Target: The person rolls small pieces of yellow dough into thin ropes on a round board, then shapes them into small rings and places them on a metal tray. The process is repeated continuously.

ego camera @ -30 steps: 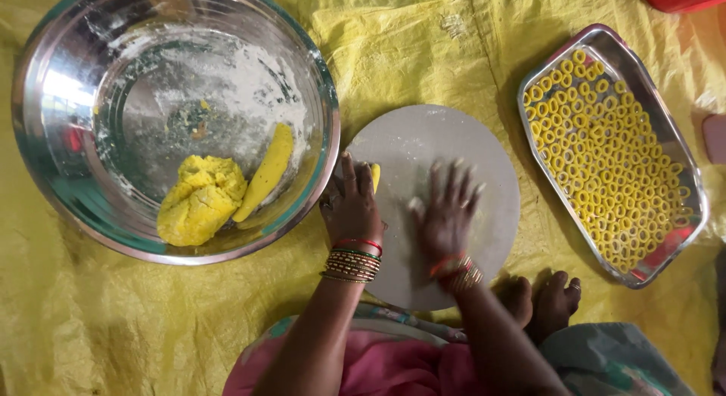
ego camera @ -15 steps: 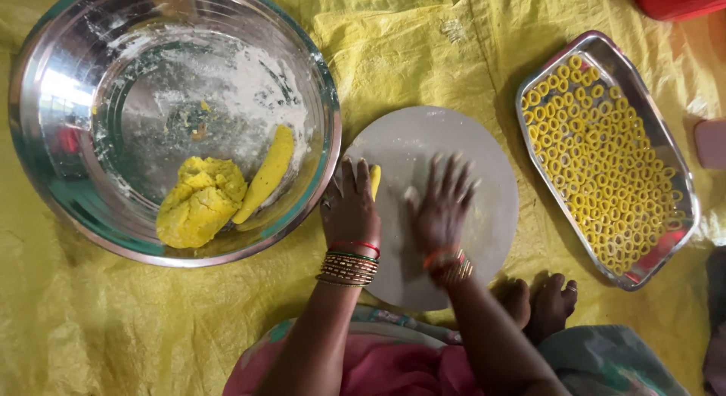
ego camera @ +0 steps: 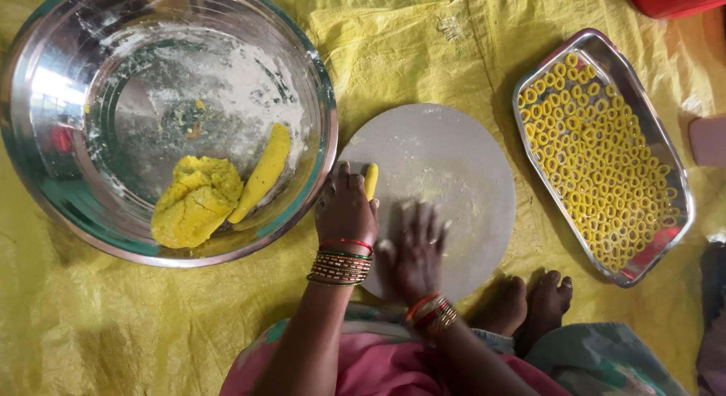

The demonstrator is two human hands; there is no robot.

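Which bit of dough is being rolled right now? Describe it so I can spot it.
Find the round grey board in the middle. At its left edge, the left hand covers a thin yellow dough roll; only its tip shows, far smaller than the lump in the steel bowl.

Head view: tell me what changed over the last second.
The right hand slid back across the round board toward the person, its fingers now blurred. The left hand stayed put over the yellow dough strip. Nothing was picked up or let go. The steel bowl, its dough lump and the tray of rings are unchanged.
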